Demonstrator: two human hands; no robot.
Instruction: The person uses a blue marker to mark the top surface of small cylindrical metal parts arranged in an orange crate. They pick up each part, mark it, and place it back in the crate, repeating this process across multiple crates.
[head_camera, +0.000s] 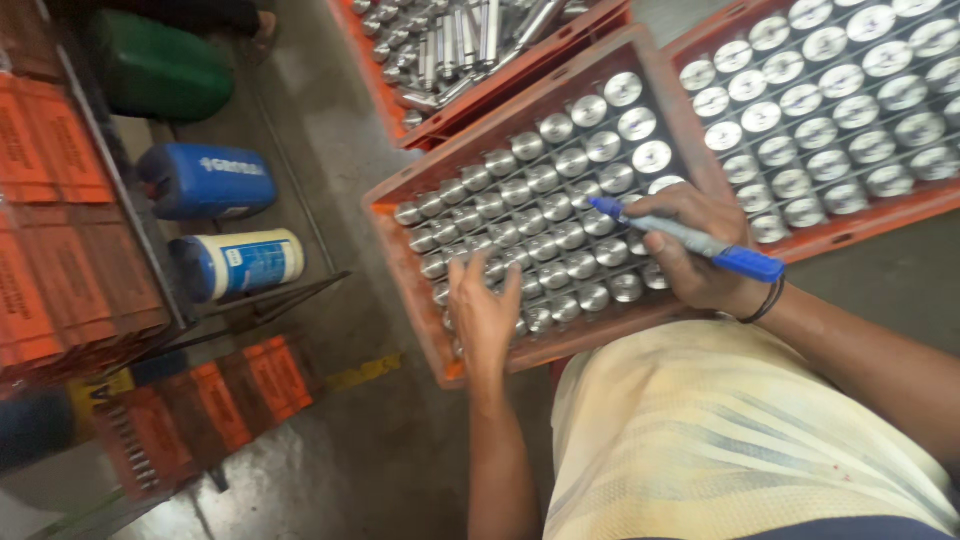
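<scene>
Two bare hands work over an orange plastic crate (400, 245) filled with upright metal cylinders (560, 215) set in rows.

Left hand (483, 315): palm down, fingers spread and released, fingertips resting on the cylinder tops near the crate's near-left corner. It grasps nothing. The forearm rises from the lower edge of the view.

Right hand (690, 245): fingers clenched around a blue marker (690, 240), held slanted with its tip pointing left and touching a cylinder top near the crate's right wall. A dark band (765, 303) circles the wrist.

Edges and room: a second crate of cylinders (850, 205) stands touching the first on the right. A third crate (500, 90) with loose metal rods lies beyond, against its far-left wall. Bare concrete floor (330, 290) opens left of the crate, with a blue canister (205, 180) and a white-and-blue canister (240, 265) lying well apart from it.
</scene>
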